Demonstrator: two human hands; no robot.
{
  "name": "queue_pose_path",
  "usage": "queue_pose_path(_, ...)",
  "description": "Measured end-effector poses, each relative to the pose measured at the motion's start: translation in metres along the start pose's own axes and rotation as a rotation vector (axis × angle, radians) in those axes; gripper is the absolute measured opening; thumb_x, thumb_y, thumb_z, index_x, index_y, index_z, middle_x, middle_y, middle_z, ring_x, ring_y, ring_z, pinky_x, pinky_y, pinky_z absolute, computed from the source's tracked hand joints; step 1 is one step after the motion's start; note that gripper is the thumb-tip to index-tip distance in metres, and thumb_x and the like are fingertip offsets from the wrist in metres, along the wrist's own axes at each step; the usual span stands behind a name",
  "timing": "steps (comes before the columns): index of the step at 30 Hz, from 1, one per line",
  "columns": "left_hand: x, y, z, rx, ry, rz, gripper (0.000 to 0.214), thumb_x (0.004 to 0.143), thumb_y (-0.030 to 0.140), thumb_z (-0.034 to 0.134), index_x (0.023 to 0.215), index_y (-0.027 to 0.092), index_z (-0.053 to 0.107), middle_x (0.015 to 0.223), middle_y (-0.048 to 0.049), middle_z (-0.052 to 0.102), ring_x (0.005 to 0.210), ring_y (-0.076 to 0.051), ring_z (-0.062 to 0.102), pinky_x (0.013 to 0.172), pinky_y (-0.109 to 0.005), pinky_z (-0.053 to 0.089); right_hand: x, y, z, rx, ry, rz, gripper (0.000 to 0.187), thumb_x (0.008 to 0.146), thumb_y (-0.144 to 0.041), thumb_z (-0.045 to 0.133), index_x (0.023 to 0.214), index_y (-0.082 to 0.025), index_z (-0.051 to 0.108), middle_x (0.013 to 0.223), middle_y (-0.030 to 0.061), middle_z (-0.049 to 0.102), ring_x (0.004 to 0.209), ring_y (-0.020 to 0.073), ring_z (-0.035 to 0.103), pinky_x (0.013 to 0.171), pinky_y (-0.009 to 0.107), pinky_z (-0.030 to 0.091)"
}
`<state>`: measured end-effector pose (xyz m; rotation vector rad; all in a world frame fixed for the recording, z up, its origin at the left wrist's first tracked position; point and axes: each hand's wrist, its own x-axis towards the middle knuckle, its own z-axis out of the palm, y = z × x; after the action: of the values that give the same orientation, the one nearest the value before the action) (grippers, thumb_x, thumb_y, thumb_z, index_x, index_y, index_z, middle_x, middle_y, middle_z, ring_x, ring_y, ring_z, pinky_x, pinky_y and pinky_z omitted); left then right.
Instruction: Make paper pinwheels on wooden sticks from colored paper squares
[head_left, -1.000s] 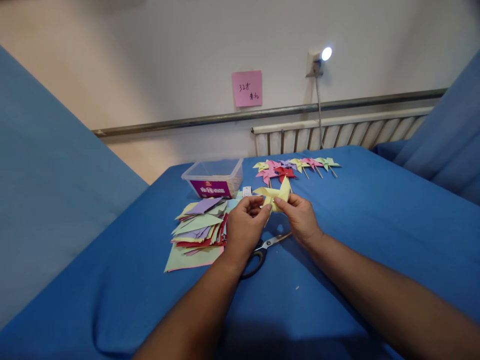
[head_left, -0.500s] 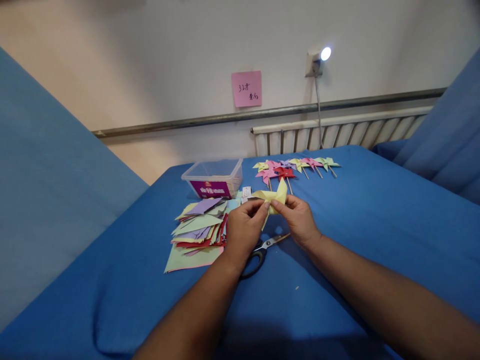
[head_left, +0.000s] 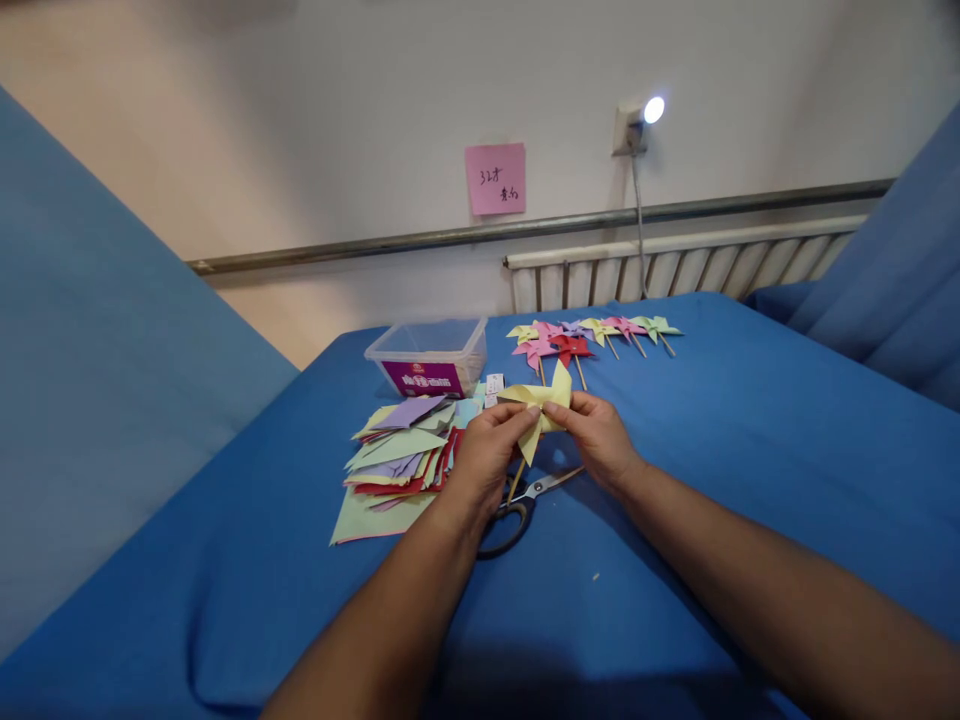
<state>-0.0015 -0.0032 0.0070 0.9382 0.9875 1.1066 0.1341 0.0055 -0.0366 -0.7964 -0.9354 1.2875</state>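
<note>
Between both hands is a yellow paper pinwheel [head_left: 555, 396], its blades folded and a thin wooden stick [head_left: 517, 478] slanting down from it. My left hand [head_left: 486, 452] grips it from the left, thumb near the centre. On the other side my right hand [head_left: 602, 440] pinches it, thumb also by the centre; the fingers behind the paper are hidden. Below the pinwheel lie scissors [head_left: 537, 489] with black handles, partly covered by my left hand. A stack of coloured paper pieces [head_left: 397, 450] sits just left of that hand.
Several pinwheels on sticks [head_left: 571, 346] lie at the back of the blue-covered table [head_left: 720, 470]. A clear plastic box [head_left: 427, 355] with a purple label stands behind the paper. A wall with a radiator [head_left: 675, 265] and a pink note [head_left: 496, 179] rises beyond; blue curtains [head_left: 97, 350] hang at both sides.
The yellow pinwheel has turned slightly so its face shows more, and its stick has come into view below. Both hands keep their hold in nearly the same place.
</note>
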Motion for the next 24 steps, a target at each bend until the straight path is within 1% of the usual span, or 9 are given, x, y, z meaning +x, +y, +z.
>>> queue_pose_path(5, 0.001, -0.003, 0.002, -0.026, 0.007, -0.044, 0.028, 0.057, 0.026, 0.084, 0.074, 0.012, 0.067, 0.069, -0.0044, 0.067, 0.056, -0.011, 0.057, 0.054, -0.021, 0.043, -0.001, -0.002, -0.001, -0.103, -0.056, -0.039, 0.026, 0.070, -0.037, 0.076, 0.086, -0.017, 0.072, 0.080, 0.0026, 0.071, 0.075, 0.0183, 0.062, 0.077, 0.033, 0.047)
queue_pose_path(8, 0.001, -0.003, 0.003, -0.092, 0.013, -0.060, 0.029, 0.057, 0.023, 0.083, 0.078, 0.011, 0.068, 0.072, -0.0047, 0.067, 0.057, -0.011, 0.057, 0.054, -0.022, 0.045, -0.002, -0.003, -0.001, -0.089, -0.091, -0.037, 0.023, 0.071, -0.037, 0.074, 0.082, -0.017, 0.071, 0.076, 0.0007, 0.068, 0.073, 0.0166, 0.060, 0.074, 0.030, 0.046)
queue_pose_path(11, 0.002, 0.001, 0.001, -0.170, 0.043, -0.023, 0.026, 0.059, 0.020, 0.082, 0.079, 0.011, 0.067, 0.074, -0.0047, 0.067, 0.058, -0.011, 0.058, 0.055, -0.023, 0.047, -0.004, -0.005, 0.002, 0.007, -0.035, -0.022, 0.025, 0.074, -0.042, 0.072, 0.083, -0.019, 0.067, 0.080, -0.0002, 0.066, 0.075, 0.0149, 0.059, 0.070, 0.027, 0.046)
queue_pose_path(13, 0.003, 0.004, -0.001, -0.214, 0.066, 0.016, 0.024, 0.061, 0.020, 0.080, 0.079, 0.011, 0.067, 0.076, -0.0049, 0.068, 0.061, -0.012, 0.059, 0.054, -0.023, 0.046, -0.005, -0.006, 0.004, 0.079, 0.053, 0.026, 0.030, 0.074, -0.047, 0.070, 0.088, -0.020, 0.065, 0.089, 0.0008, 0.066, 0.077, 0.0149, 0.060, 0.066, 0.026, 0.045)
queue_pose_path(15, 0.004, 0.007, -0.002, -0.246, 0.085, 0.053, 0.023, 0.062, 0.019, 0.080, 0.079, 0.011, 0.067, 0.078, -0.0044, 0.068, 0.062, -0.012, 0.059, 0.053, -0.022, 0.045, -0.006, -0.006, 0.006, 0.110, 0.108, 0.097, 0.034, 0.073, -0.049, 0.070, 0.089, -0.020, 0.064, 0.089, 0.0015, 0.066, 0.072, 0.0143, 0.060, 0.058, 0.024, 0.042)
queue_pose_path(17, 0.004, 0.010, -0.003, -0.267, 0.110, 0.075, 0.022, 0.062, 0.017, 0.079, 0.078, 0.012, 0.067, 0.077, -0.0034, 0.067, 0.062, -0.012, 0.058, 0.051, -0.022, 0.044, -0.007, -0.005, 0.007, 0.096, 0.090, 0.152, 0.033, 0.070, -0.048, 0.071, 0.085, -0.019, 0.062, 0.082, 0.0007, 0.064, 0.063, 0.0124, 0.057, 0.051, 0.023, 0.036)
queue_pose_path(18, 0.004, 0.010, -0.003, -0.273, 0.120, 0.079, 0.021, 0.061, 0.017, 0.079, 0.078, 0.012, 0.066, 0.077, -0.0030, 0.067, 0.062, -0.011, 0.058, 0.051, -0.022, 0.044, -0.007, -0.004, 0.007, 0.079, 0.066, 0.155, 0.032, 0.070, -0.046, 0.072, 0.084, -0.019, 0.061, 0.078, -0.0002, 0.063, 0.060, 0.0117, 0.056, 0.050, 0.022, 0.035)
queue_pose_path(21, 0.005, 0.009, -0.003, -0.280, 0.136, 0.082, 0.020, 0.062, 0.017, 0.078, 0.078, 0.013, 0.066, 0.075, -0.0023, 0.066, 0.059, -0.011, 0.056, 0.050, -0.022, 0.043, -0.009, -0.003, 0.008, 0.001, -0.003, 0.048, 0.031, 0.071, -0.041, 0.072, 0.092, -0.020, 0.062, 0.074, -0.0017, 0.062, 0.064, 0.0129, 0.058, 0.055, 0.024, 0.039)
queue_pose_path(24, 0.005, 0.008, -0.003, -0.280, 0.140, 0.083, 0.019, 0.062, 0.018, 0.078, 0.077, 0.013, 0.066, 0.073, -0.0019, 0.066, 0.058, -0.011, 0.056, 0.050, -0.022, 0.043, -0.011, -0.006, 0.011, -0.084, -0.026, -0.052, 0.039, 0.069, -0.040, 0.075, 0.100, -0.021, 0.061, 0.072, -0.0018, 0.063, 0.068, 0.0152, 0.060, 0.061, 0.027, 0.044)
